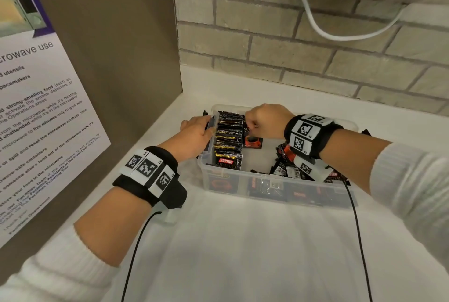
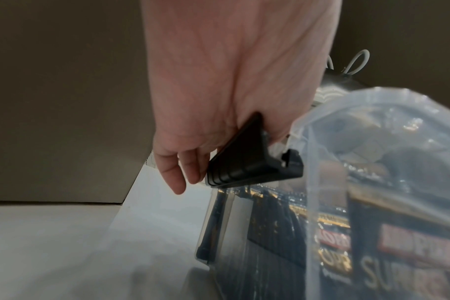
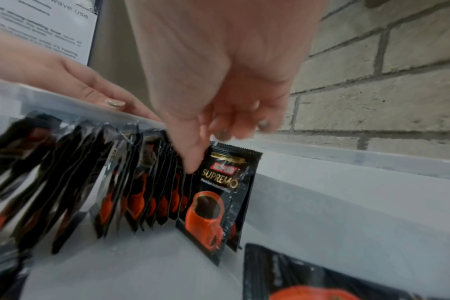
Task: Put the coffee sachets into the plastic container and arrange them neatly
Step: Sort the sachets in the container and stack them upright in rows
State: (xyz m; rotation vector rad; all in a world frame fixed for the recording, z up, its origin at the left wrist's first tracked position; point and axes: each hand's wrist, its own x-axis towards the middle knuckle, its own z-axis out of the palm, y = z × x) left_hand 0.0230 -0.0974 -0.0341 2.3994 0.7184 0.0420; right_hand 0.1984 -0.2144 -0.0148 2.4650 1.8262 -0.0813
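A clear plastic container [image 1: 262, 153] stands on the white counter. Black Kopiko sachets [image 1: 229, 141] stand upright in a row along its left wall. My right hand [image 1: 251, 123] hovers over the far end of that row. In the right wrist view its thumb and fingers [image 3: 190, 162] pinch the top of the end sachet [image 3: 219, 192], which stands upright. My left hand [image 1: 206, 131] holds the container's left rim at the black latch [image 2: 244, 162], thumb over the rim. A loose heap of sachets [image 1: 286, 165] lies at the container's right, under my right wrist.
One sachet [image 1: 252, 142] lies flat on the container floor beside the row. A brown panel with a microwave notice [image 1: 48, 107] rises close on the left. A brick wall [image 1: 315, 46] with a white cable [image 1: 315, 24] stands behind. The white counter [image 1: 243, 253] stretches toward me.
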